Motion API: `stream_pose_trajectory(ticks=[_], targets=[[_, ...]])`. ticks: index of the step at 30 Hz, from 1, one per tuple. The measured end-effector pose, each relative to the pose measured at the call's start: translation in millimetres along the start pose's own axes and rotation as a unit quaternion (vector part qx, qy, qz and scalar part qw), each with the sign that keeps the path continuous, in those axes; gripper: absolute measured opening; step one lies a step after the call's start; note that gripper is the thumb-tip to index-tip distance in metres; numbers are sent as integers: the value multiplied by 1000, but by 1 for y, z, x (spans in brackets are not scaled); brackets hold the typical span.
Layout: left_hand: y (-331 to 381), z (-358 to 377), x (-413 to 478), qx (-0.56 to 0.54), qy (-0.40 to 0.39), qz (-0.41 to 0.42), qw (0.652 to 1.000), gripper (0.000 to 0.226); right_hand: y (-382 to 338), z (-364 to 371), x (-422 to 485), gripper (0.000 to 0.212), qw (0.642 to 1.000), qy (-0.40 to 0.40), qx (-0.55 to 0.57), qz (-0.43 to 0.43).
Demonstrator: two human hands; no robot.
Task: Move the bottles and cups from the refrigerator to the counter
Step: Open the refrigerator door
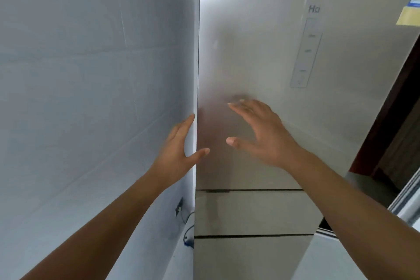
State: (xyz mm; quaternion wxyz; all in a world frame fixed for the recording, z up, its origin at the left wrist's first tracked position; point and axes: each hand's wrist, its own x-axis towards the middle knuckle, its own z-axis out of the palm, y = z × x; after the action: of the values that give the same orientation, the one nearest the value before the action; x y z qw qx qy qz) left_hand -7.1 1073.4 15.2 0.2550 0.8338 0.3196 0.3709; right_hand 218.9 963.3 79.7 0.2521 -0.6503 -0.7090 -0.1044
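Note:
The upper refrigerator door [261, 57] is a glossy pale panel and it is shut, so no bottles or cups can be seen. My left hand [179, 150] straddles the door's left edge at mid height, with the fingers along the side and the thumb across the front. My right hand [256, 134] hovers close to the door front with its fingers spread, holding nothing. A control strip [305, 52] with a partial logo sits on the door's upper right.
A white tiled wall [91, 75] stands tight against the refrigerator's left side, with a socket and blue cable [181, 211] low down. Two lower drawer fronts [250, 211] lie beneath the door. A dark door frame [391, 109] and a white ledge [404, 207] are at the right.

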Motion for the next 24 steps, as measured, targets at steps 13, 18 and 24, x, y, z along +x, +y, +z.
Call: stream_pose_trajectory(ticks=[13, 18, 24], targets=[[-53, 41, 75, -98, -21, -19, 995, 86, -40, 18, 157, 30, 811, -49, -511, -279], [-65, 49, 83, -143, -2, -26, 989, 71, -68, 17, 167, 51, 734, -160, -642, -155], [-69, 57, 84, -136, -1, -60, 989, 59, -74, 18, 160, 53, 734, -141, -651, -133]])
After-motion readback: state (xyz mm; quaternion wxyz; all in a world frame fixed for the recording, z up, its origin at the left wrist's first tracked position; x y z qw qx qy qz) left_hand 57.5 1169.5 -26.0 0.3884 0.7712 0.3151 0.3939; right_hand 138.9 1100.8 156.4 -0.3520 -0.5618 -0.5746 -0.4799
